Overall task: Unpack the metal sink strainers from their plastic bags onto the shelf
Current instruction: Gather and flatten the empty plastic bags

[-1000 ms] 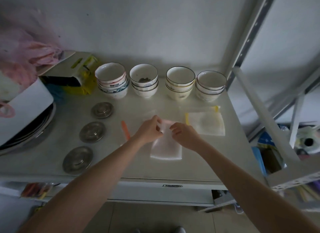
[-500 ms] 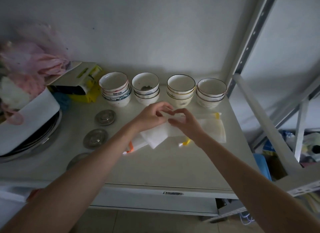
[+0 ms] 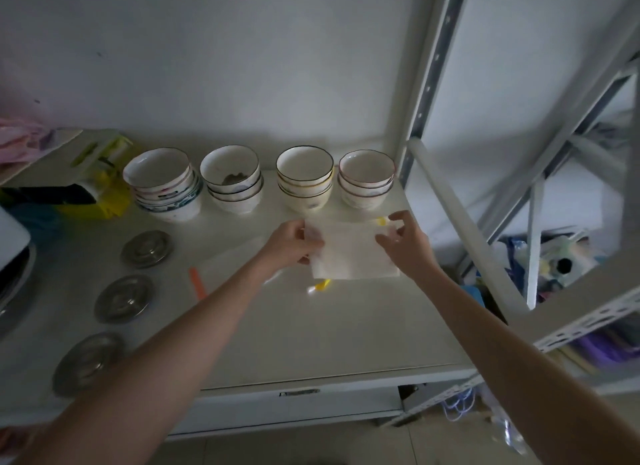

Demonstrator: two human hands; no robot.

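Observation:
Three round metal sink strainers lie bare in a column on the left of the white shelf (image 3: 311, 343): a far strainer (image 3: 147, 249), a middle strainer (image 3: 124, 298) and a near strainer (image 3: 88, 362). A flat white plastic bag (image 3: 353, 253) with yellow seal strips lies in front of the bowls. My left hand (image 3: 292, 244) pinches its left edge. My right hand (image 3: 405, 243) rests on its right edge with fingers spread. A second, clear bag with an orange strip (image 3: 197, 282) lies flat under my left forearm.
Four stacks of bowls (image 3: 301, 177) line the back of the shelf. A yellow box and bags (image 3: 100, 180) stand at the back left, with a white lid over pans (image 3: 10, 246) at the left edge. The shelf's metal uprights and braces (image 3: 426, 94) rise at the right.
Both hands carried the white bag away from the middle of the shelf, back and to the right, and laid it over the yellow-strip bag. The orange-strip bag stayed behind.

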